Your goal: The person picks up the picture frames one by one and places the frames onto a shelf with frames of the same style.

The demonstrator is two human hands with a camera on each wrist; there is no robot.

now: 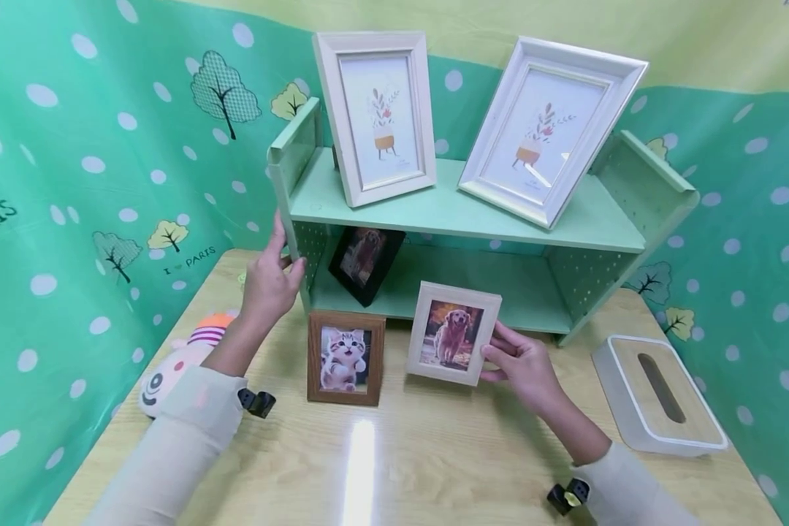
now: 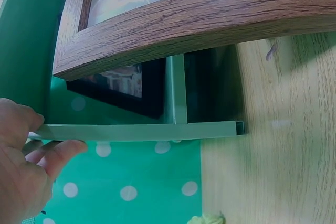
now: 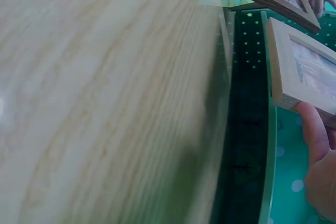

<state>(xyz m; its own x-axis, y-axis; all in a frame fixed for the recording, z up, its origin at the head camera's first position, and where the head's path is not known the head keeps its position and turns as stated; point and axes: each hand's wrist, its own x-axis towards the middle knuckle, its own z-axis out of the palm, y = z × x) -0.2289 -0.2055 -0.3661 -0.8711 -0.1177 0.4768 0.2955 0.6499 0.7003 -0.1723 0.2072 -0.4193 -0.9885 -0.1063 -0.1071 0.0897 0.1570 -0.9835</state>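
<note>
At its left side panel, the green two-tier shelf (image 1: 443,208) is gripped by my left hand (image 1: 269,285), with the thumb and fingers on either side of the panel's edge in the left wrist view. My right hand (image 1: 522,365) pinches the right edge of a pale wooden photo frame (image 1: 455,372) with a dog picture, in front of the lower tier. To its left, a brown wooden photo frame (image 1: 346,398) with a kitten picture stands on the table. A black photo frame (image 1: 375,281) leans tilted on the lower tier.
On the upper tier stand a cream photo frame (image 1: 332,120) and a tilted white photo frame (image 1: 614,102), both with plant prints. A tissue box (image 1: 690,416) sits at the right of the wooden table (image 1: 447,460). Beside my left forearm lies a plush toy (image 1: 164,376).
</note>
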